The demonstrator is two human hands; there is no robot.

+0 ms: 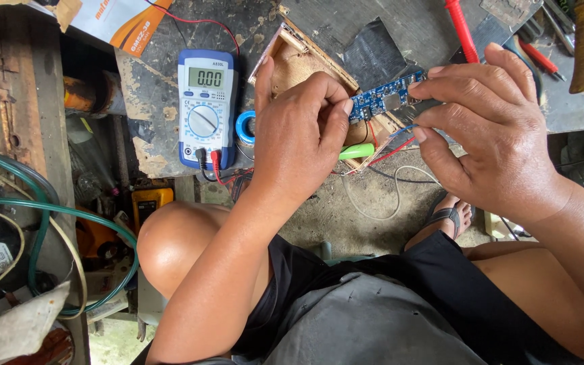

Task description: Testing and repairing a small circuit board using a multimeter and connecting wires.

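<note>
A small blue circuit board (380, 98) with red, blue and white wires hanging from it is pinched between both hands over the bench edge. My left hand (299, 132) grips its left end with thumb and forefinger. My right hand (488, 128) holds its right end, fingers curled around a dark part. A green cylinder (356, 151), partly hidden by my left hand, lies just below the board.
A blue and white multimeter (206, 105) with red and black leads plugged in lies on the dark bench, a blue tape roll (245, 127) beside it. A red-handled tool (462, 30) lies at the top right. Green hoses (49, 209) loop at the left. My knees are below.
</note>
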